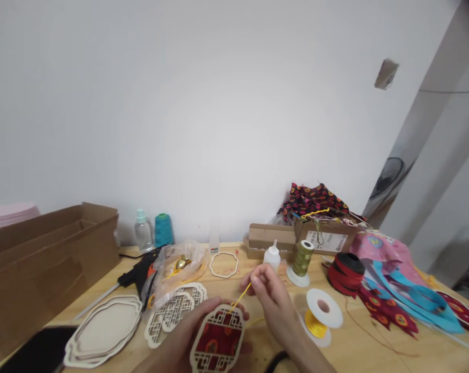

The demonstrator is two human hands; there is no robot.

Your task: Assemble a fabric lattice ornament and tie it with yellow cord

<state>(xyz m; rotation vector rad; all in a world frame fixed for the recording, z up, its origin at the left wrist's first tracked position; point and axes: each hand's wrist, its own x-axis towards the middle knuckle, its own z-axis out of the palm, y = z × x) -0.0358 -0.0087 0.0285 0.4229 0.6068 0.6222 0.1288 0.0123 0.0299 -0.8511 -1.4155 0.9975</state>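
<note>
My left hand (183, 339) is wrapped round a small wooden lattice frame (237, 331) backed with dark red patterned fabric (214, 338). The frame is held upright, its cut-out face turned toward me. At its top edge a yellow cord (242, 295) runs up to my right hand (271, 295), which pinches it between thumb and fingers. Beyond the right hand stands a white squeeze bottle (272, 256) with a pointed tip. A spool of yellow cord (324, 308) sits to the right of my right forearm.
Wooden lattice panels (175, 311) and stacked wooden plates (105, 326) lie left, near a glue gun (137, 274) and a plastic bag (180, 272). Cardboard boxes (47, 259) line the back and left. A green thread cone (304, 259), red ribbon roll (346, 274) and fabrics (385, 254) are at right.
</note>
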